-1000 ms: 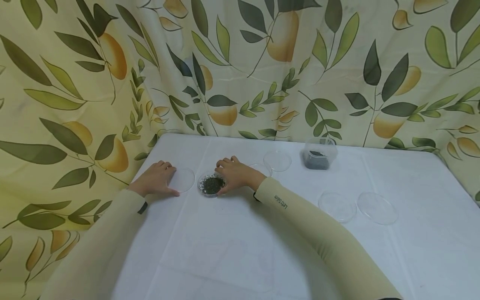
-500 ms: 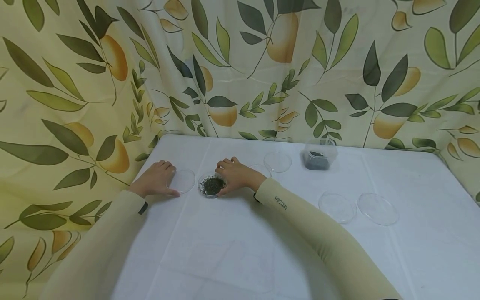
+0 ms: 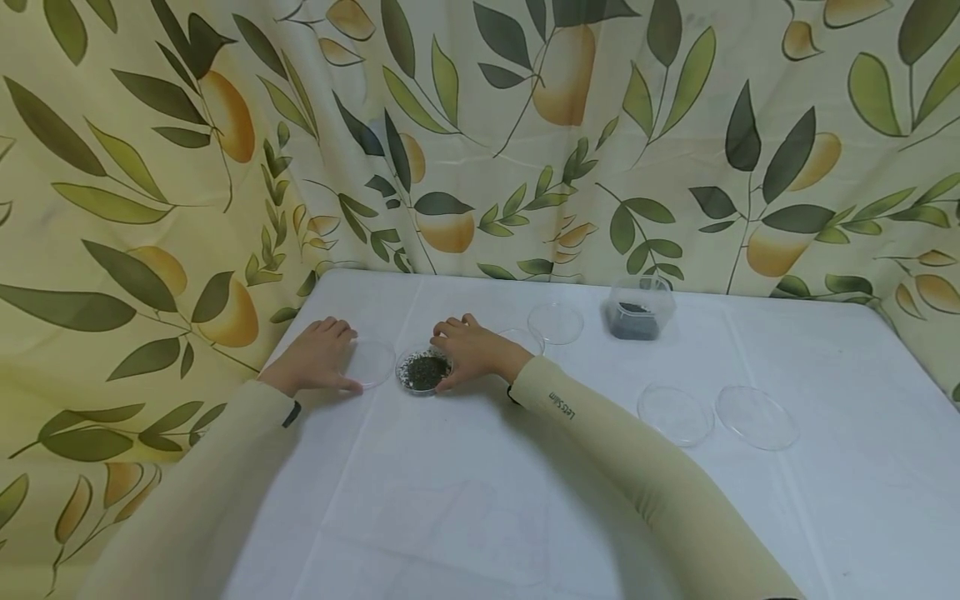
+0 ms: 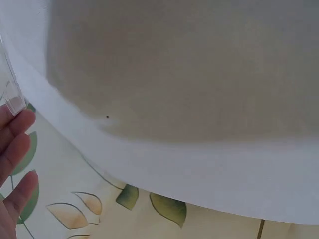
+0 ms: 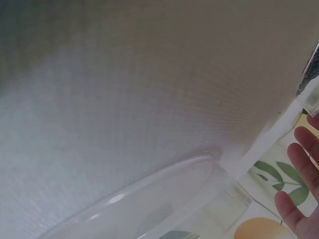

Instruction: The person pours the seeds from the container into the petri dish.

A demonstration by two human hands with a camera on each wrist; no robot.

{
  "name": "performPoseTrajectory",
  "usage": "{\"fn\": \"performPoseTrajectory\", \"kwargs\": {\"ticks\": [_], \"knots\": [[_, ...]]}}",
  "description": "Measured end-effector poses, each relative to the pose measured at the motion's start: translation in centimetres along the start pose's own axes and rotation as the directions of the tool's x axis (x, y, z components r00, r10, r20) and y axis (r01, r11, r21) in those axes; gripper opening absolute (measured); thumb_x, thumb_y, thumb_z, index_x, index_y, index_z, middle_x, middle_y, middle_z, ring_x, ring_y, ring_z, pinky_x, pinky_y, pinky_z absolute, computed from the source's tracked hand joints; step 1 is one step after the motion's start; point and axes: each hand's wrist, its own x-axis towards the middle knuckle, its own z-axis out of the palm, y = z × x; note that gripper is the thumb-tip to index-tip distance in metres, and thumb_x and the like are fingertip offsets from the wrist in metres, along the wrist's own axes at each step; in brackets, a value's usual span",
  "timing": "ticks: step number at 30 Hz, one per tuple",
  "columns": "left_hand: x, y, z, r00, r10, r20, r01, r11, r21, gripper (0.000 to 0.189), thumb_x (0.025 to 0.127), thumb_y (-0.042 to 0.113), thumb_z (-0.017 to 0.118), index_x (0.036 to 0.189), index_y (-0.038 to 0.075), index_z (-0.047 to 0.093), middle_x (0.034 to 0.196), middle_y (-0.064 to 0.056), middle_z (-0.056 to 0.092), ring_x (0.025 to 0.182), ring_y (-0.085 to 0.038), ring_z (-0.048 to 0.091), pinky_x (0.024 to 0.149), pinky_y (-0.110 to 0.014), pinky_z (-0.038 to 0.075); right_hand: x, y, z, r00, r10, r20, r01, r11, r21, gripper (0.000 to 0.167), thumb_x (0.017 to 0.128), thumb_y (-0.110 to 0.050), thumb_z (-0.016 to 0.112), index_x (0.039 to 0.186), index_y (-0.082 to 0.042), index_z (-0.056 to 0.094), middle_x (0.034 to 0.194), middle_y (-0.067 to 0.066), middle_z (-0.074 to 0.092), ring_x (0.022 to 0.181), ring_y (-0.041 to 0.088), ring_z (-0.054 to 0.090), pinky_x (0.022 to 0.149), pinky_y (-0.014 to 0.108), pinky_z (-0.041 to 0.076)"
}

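My left hand (image 3: 317, 358) grips the left rim of a clear round petri dish or lid (image 3: 375, 364), thumb at the near side and fingers at the far side. In the left wrist view, a clear edge (image 4: 15, 102) meets the fingertips (image 4: 22, 119). Just to its right, a petri dish of dark, loose granules (image 3: 423, 372) lies on the white table. Its right rim is held between thumb and fingers of my right hand (image 3: 476, 350). Only a corner of that filled dish (image 5: 311, 74) shows in the right wrist view. The two dishes nearly meet.
Clear round dishes or lids lie beyond the right hand (image 3: 555, 323), partly behind it (image 3: 522, 340), and at right (image 3: 675, 414) (image 3: 756, 417). A clear tub (image 3: 637, 321) with dark material stands at the back of the table (image 3: 480, 517). A leaf-printed curtain (image 3: 480, 167) hangs behind.
My left hand has shifted slightly right with the clear dish, bringing it closer to the filled one. The right hand and the filled dish have stayed in place.
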Motion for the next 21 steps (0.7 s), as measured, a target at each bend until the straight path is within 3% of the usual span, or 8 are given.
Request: {"fn": "performPoseTrajectory", "kwargs": {"ticks": [7, 13, 21], "knots": [[0.3, 0.3, -0.5, 1.0, -0.004, -0.009, 0.004, 1.0, 0.015, 0.096, 0.062, 0.065, 0.071, 0.123, -0.006, 0.051, 0.121, -0.02, 0.054, 0.114, -0.035, 0.046, 0.098, -0.051, 0.038, -0.1, 0.0, 0.0, 1.0, 0.003, 0.002, -0.003, 1.0, 0.007, 0.084, 0.075, -0.067, 0.062, 0.135, -0.009, 0.049, 0.138, 0.007, 0.045, 0.128, 0.023, 0.039, 0.104, 0.047, 0.028], [0.3, 0.7, -1.1, 0.999, -0.015, -0.049, 0.014, 0.999, -0.031, 0.094, 0.062, 0.061, 0.074, 0.125, -0.004, 0.049, 0.124, -0.02, 0.052, 0.117, -0.035, 0.044, 0.1, -0.051, 0.037, -0.1, -0.1, 0.0, 1.0, 0.01, 0.007, -0.01, 1.0, -0.003, 0.085, 0.075, -0.068, 0.061, 0.135, -0.01, 0.049, 0.138, 0.007, 0.045, 0.127, 0.023, 0.039, 0.104, 0.046, 0.028], [0.7, 1.4, -2.0, 0.985, 0.058, -0.163, -0.07, 0.995, -0.069, 0.094, 0.06, 0.062, 0.075, 0.124, -0.003, 0.05, 0.121, -0.018, 0.053, 0.115, -0.033, 0.046, 0.101, -0.047, 0.038, -0.2, -0.1, -0.1, 1.0, 0.014, 0.016, -0.015, 1.0, 0.016, 0.085, 0.075, -0.067, 0.062, 0.136, -0.01, 0.047, 0.139, 0.007, 0.044, 0.128, 0.023, 0.039, 0.104, 0.046, 0.028]]}}
